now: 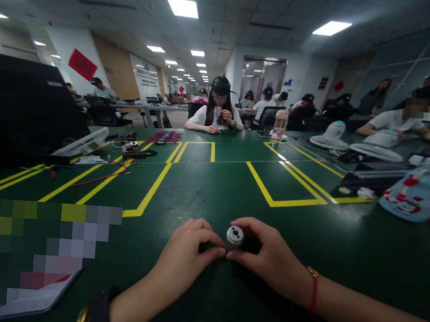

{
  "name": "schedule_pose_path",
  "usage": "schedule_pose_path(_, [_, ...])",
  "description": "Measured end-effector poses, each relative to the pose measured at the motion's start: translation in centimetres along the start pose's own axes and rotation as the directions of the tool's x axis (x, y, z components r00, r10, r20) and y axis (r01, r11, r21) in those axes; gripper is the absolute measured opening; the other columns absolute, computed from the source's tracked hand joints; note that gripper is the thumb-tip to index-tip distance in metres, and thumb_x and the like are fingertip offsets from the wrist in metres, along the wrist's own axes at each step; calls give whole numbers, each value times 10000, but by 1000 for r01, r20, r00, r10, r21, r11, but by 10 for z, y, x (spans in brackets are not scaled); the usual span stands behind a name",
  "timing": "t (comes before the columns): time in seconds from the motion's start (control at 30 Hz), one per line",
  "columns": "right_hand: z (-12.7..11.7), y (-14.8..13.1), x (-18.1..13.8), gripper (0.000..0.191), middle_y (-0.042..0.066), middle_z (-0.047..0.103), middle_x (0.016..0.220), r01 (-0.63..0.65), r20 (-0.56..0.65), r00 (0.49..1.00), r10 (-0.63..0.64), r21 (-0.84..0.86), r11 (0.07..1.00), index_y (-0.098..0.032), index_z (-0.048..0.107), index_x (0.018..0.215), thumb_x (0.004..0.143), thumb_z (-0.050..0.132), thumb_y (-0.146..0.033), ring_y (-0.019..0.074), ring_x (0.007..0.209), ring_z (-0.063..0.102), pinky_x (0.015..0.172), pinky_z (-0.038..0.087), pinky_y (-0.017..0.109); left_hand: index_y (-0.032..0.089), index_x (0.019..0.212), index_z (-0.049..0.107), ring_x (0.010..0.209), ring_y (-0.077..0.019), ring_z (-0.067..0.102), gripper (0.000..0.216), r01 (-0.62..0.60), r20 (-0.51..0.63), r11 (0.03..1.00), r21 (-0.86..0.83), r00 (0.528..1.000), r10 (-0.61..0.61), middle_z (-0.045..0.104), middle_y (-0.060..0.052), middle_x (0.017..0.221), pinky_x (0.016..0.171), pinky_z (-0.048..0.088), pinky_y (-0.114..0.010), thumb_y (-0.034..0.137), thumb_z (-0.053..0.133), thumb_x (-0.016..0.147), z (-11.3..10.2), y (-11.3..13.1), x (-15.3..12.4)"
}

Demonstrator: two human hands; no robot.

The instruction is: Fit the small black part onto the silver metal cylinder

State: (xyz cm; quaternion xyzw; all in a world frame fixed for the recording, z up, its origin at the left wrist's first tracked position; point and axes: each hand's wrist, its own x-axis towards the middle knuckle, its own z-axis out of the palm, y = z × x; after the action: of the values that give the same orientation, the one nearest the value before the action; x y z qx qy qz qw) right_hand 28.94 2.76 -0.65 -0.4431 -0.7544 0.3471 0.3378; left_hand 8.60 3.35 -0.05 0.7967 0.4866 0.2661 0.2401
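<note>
A small metal cylinder (235,237), which looks like a small motor, stands upright on or just above the green table in front of me. Its silver top has dark holes in it. My right hand (267,253) grips it from the right, thumb in front and fingers behind. From the left, my left hand (193,245) brings thumb and index fingertip together against its lower side. The fingers partly cover the cylinder's wall, so I cannot tell if its base touches the table.
Yellow tape lines (271,202) mark the green table (213,190). Loose wires (165,137) and small parts lie left, beside a black box (27,108). A phone-like slab (43,301) is near left. White fans (330,137) and a blue patterned container (415,192) stand right. A co-worker (216,112) sits opposite.
</note>
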Motion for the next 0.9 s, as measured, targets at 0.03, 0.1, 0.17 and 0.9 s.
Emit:
schedule_pose_path(0.03, [0,-1,1,428,-11,612,1047,-2,0,1000,2,8,1000,-238,573,1110,722,719,-346,92,914,591,832,505,238,279,842,758,879,-229,589,89,0,1,1000,-6,1000,0,656,-8,860,782,458,-345,225,721,781,-1,1,0])
schedule_pose_path(0.1, [-6,-1,2,438,11,615,1052,-25,-3,1000,25,56,998,-216,563,1106,724,718,-361,106,929,598,848,509,248,276,948,732,878,-218,597,158,6,-5,1000,-19,1000,-6,655,-13,916,775,473,-335,222,687,806,-7,1,-5])
schedule_pose_path(0.17, [-22,5,2,472,49,610,1082,-77,-42,996,83,115,990,-194,529,1131,745,693,-410,128,947,605,852,518,267,266,1022,697,825,-202,605,198,26,-17,999,-29,1000,-27,643,-17,937,724,489,-316,219,634,841,-17,-2,-14])
schedule_pose_path(0.9, [-94,35,-30,382,77,514,1247,15,-163,969,-185,-708,706,-234,607,1115,872,494,-506,208,1166,462,971,380,387,259,970,656,692,-186,621,160,227,-70,953,-201,967,-245,614,32,734,627,504,-279,349,548,894,-40,-34,-56])
